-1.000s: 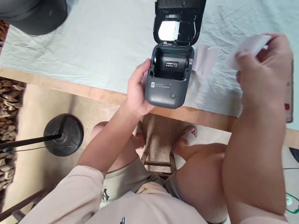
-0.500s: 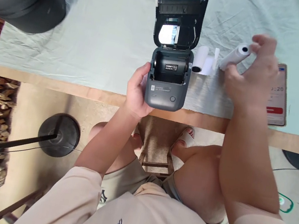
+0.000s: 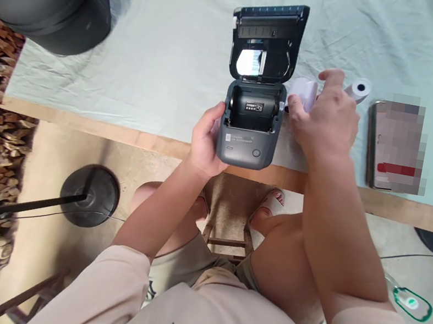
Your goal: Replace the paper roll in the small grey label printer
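Grey label printer (image 3: 250, 134), lid up, is steadied at the worktop (image 3: 166, 64) edge by the left hand (image 3: 207, 141); the right hand (image 3: 326, 120) closes on a paper roll (image 3: 303, 91) alongside.

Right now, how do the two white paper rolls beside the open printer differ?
The near roll lies right beside the printer with the right hand on it, partly hidden by the fingers; the far roll lies free on the cloth, untouched. The far roll shows its dark core hole toward the camera; the near roll's end cannot be seen. Both are white and lie on their sides.
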